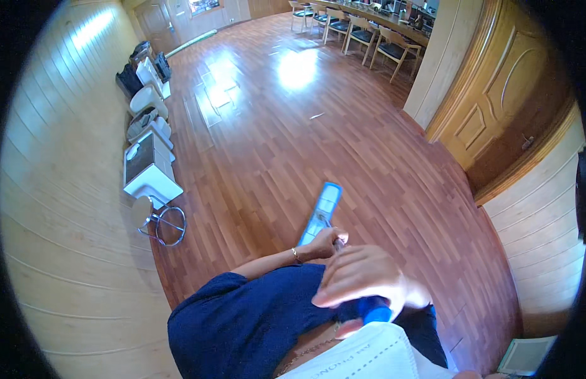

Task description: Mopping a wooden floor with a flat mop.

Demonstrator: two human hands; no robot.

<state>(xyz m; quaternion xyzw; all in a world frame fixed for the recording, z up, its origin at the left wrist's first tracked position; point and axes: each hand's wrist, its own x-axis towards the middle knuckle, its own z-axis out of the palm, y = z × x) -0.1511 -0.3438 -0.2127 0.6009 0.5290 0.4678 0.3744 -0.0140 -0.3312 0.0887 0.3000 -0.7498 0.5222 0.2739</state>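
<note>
A flat mop has its long light-blue head (pixel 329 197) on the wooden floor in front of me. Its pole comes up toward my body, strongly foreshortened. Partway along the pole my left hand (pixel 321 244), with a bracelet at the wrist, is closed around it. Higher and nearer to me, my right hand (pixel 363 276) curves over the blue top end of the mop handle (pixel 376 313); it looks slightly blurred. Some of its fingers and most of the upper pole are hidden.
Along the left wall stand a round stool (pixel 171 226), a white cabinet (pixel 155 182) with a dark top, and several chairs and bags. Wooden chairs (pixel 394 50) line a long counter at the far right. A wooden door (pixel 504 95) is on the right.
</note>
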